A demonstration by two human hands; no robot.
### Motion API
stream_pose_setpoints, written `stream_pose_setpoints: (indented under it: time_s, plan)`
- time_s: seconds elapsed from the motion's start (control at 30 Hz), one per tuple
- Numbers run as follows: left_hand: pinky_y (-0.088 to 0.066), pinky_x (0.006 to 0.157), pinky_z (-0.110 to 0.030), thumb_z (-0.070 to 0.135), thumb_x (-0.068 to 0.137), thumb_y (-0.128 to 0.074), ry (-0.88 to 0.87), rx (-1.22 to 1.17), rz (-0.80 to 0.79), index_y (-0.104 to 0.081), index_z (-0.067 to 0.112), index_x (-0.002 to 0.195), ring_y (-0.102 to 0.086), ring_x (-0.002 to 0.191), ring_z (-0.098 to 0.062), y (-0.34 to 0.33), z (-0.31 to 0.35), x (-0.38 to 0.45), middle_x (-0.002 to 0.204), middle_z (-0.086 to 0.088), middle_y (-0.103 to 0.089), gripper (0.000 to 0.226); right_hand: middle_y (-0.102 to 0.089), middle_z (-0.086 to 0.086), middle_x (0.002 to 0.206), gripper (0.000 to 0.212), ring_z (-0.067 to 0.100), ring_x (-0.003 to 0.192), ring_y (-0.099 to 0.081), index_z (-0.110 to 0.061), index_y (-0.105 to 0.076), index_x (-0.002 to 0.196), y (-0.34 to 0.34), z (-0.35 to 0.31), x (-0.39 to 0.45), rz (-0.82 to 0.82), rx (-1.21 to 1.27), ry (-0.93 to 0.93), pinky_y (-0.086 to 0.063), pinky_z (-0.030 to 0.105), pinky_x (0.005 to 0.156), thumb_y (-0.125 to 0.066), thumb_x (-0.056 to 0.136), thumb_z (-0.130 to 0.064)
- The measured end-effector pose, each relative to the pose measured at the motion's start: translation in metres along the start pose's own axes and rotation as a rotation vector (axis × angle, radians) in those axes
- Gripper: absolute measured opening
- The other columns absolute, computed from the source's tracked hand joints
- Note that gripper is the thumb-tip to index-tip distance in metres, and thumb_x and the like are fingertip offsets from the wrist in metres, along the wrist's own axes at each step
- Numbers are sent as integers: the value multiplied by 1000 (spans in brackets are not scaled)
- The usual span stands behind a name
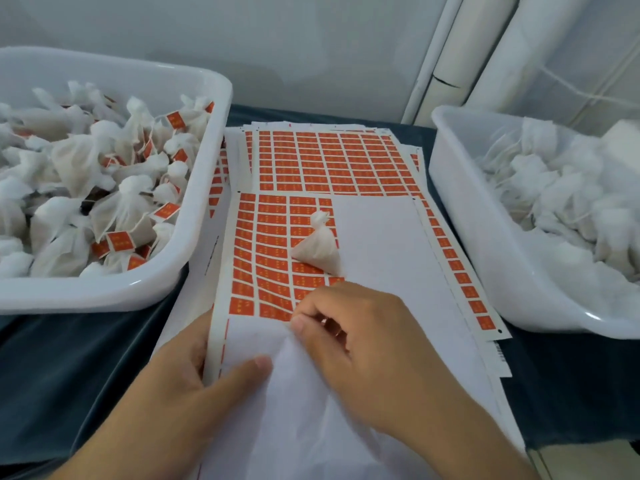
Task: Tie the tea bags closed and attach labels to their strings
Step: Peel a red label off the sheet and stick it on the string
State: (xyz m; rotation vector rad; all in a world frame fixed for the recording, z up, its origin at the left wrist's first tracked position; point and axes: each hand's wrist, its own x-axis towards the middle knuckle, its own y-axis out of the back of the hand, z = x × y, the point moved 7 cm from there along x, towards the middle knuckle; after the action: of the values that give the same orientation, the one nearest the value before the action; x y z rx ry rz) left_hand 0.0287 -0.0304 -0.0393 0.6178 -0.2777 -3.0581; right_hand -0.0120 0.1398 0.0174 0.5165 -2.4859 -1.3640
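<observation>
A: What is seen on the dark cloth-covered table [86, 368]?

B: Two white plastic tubs [194, 282] are set either side of stacked paper label sheets [381, 244]. One gauzy, pouch-shaped tea bag [320, 247] is laid on the top sheet, knot pointed away.

A: And the hands?

B: The sheet's edge is held by the left hand [187, 368]; an orange label is pinched by the right hand [360, 334].

Your two forearms enter from the bottom edge, both bare, with no sleeves, gloves, watch or rings in view. Your left hand [194, 362] and right hand [363, 341] are bare too, with short, plain, unpainted nails on the fingers [263, 363].
</observation>
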Motion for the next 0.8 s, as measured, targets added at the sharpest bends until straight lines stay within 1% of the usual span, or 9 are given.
stream_pose_setpoints:
  time_s: [0.1, 0.17, 0.27, 0.37, 0.5, 0.63, 0.67, 0.73, 0.8]
  plan:
    - [-58, 89, -44, 57, 39, -78, -26, 58, 133, -58, 51, 109, -74, 90, -6, 10, 4, -1, 99, 26, -75, 73, -62, -28, 100, 17, -7, 102, -57, -35, -60, 96, -5, 15, 6, -4, 174, -72, -49, 5, 79, -55, 100, -51]
    - [-59, 88, -49, 55, 41, -81, -89, 83, 189, -49, 64, 111, -75, 92, -8, 14, 8, -2, 102, 26, -74, 79, -65, -32, 96, 16, -11, 102, -58, -33, -65, 96, -8, 24, 10, -20, 336, -126, -46, 0, 79, -58, 100, -47]
    - [-61, 79, -47, 64, 55, -87, -185, 188, 216, -30, 82, 123, -74, 91, -2, 18, 6, -2, 104, 38, -68, 91, -72, -19, 88, 15, 0, 80, -69, -30, -70, 93, -7, 36, 13, -4, 534, -202, -58, 16, 73, -61, 99, -39]
    - [-64, 64, -43, 73, 53, -76, -228, 296, 210, -34, 69, 142, -77, 81, -18, 27, -8, 4, 101, 30, -71, 98, -72, -8, 74, 17, 7, 60, -67, -27, -71, 89, -7, 42, 14, -9, 686, -254, -54, 17, 59, -61, 101, -34]
    - [-65, 61, -45, 96, 58, -54, -214, 470, 171, -48, 60, 139, -76, 77, -23, 38, -24, 12, 94, 13, -75, 89, -76, -2, 80, 19, 8, 58, -67, -23, -70, 89, -3, 42, 15, -5, 881, -271, -50, 16, 56, -59, 102, -29]
    - [-64, 64, -40, 102, 54, -47, -283, 577, 240, -46, 65, 136, -75, 78, -15, 42, -12, 8, 108, 28, -70, 91, -78, -6, 92, 20, 10, 65, -70, -24, -73, 93, 15, 43, 24, 46, 927, -228, -51, 16, 59, -58, 103, -34]
    - [-64, 68, -43, 101, 58, -47, -336, 670, 260, -43, 66, 137, -73, 83, -14, 39, -4, 4, 113, 25, -68, 86, -78, -6, 93, 20, 11, 66, -71, -27, -74, 91, 24, 43, 28, 80, 940, -209, -51, 16, 59, -58, 103, -33]
    - [-60, 75, -54, 81, 73, -50, -462, 899, 359, -37, 65, 138, -68, 92, -27, 35, 13, -1, 123, 5, -63, 68, -78, -5, 92, 20, 13, 67, -71, -29, -75, 88, 44, 45, 39, 175, 974, -176, -51, 16, 57, -61, 101, -32]
    - [-57, 80, -61, 60, 76, -54, -551, 991, 388, -45, 50, 140, -62, 103, -39, 27, 32, -17, 132, -8, -55, 65, -78, -3, 91, 18, 15, 68, -72, -28, -76, 88, 62, 51, 53, 276, 992, -162, -52, 18, 58, -63, 98, -34]
